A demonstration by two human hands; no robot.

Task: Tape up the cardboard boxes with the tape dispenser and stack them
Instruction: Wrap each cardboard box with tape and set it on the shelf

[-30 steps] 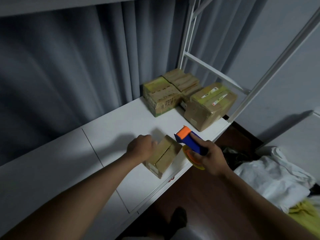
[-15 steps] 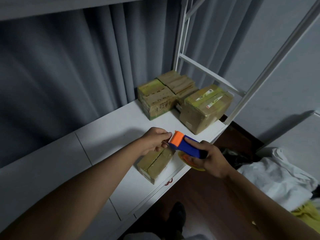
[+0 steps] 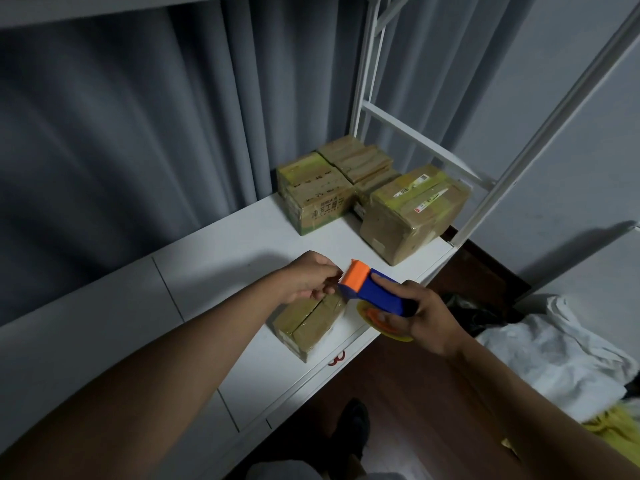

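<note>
A small cardboard box lies near the front edge of the white table. Just above it, my right hand grips a tape dispenser with a blue body, an orange head and a yellow roll. My left hand pinches at the orange head's toothed edge, fingers closed on the tape end there. At the table's back right stand taped boxes: a printed one, a stack behind it, and a larger labelled box.
A white metal frame rises at the table's right end, with grey curtains behind. White cloth and something yellow lie on the dark floor at right. My shoe shows below the table edge.
My left hand left the small box's top and rose to the dispenser's orange head. My right hand brought the dispenser left, over the box.
</note>
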